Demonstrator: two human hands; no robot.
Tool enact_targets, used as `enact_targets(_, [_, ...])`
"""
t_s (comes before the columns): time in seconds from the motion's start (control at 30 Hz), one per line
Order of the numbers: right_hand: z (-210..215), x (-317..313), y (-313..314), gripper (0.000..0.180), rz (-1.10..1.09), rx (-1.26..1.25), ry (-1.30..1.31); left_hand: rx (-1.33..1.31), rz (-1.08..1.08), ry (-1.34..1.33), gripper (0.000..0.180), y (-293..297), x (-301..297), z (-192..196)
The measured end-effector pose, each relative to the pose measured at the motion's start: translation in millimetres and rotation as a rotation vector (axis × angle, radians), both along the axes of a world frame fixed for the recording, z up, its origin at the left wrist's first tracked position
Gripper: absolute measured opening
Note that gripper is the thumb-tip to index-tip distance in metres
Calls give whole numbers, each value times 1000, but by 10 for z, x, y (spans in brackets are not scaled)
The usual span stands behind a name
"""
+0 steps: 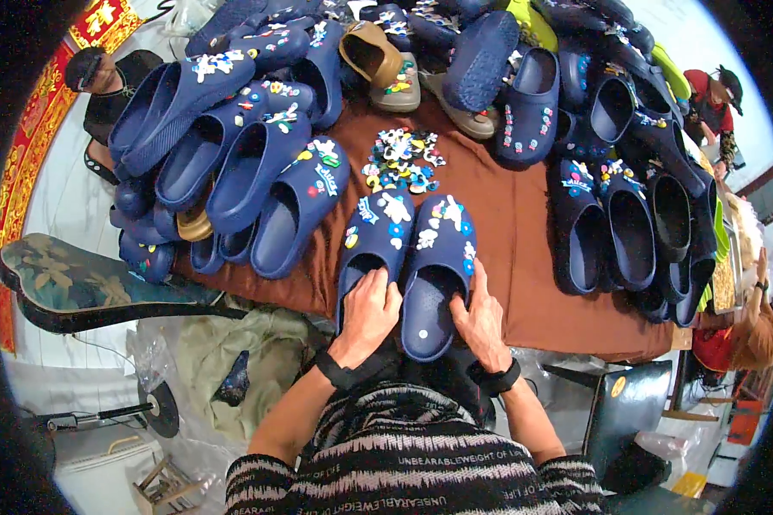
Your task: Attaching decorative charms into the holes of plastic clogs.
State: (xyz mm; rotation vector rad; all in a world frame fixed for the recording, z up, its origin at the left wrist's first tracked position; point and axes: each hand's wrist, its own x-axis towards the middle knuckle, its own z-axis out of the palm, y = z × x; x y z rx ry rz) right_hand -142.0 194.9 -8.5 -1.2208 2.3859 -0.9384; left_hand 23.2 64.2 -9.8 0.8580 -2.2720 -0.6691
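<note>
Side by side at the table's near edge lie two navy foam clogs, a left clog [376, 233] and a right clog [442, 245], toes pointing away from me. Both uppers carry white, blue and yellow shoe charms. My left hand [368, 318] is closed on the left clog, its fingers reaching into the foot opening, where the tips are hidden. My right hand [483, 326] grips the outer side of the right clog, thumb at the opening's rim and fingers along the outside. Just beyond the toes sits a small heap of loose colourful charms [404, 159].
Stacked navy clogs [262, 163] crowd the left side of the brown-covered table [541, 283]; more clogs [584, 232] stand at the right. Tan clogs [371, 53] are at the back. A camouflage-patterned padded seat [103, 275] is at left, a dark chair [629, 408] at right. Other people are nearby.
</note>
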Motion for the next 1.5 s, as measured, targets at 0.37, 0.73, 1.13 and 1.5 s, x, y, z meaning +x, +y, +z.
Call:
enact_targets(0.37, [-58, 180, -167, 85, 107, -89, -27, 98, -3, -90, 34, -102, 207, 120])
enact_targets(0.73, [330, -26, -26, 65, 169, -25, -314, 35, -15, -267, 40, -121, 215, 12])
enact_targets(1.13, [208, -604, -816, 34, 91, -272, -104, 163, -50, -183, 40, 19, 458, 350])
enact_targets(1.5, [355, -828, -1452, 38, 460, -32, 138, -477, -369, -319, 48, -621, -16, 505])
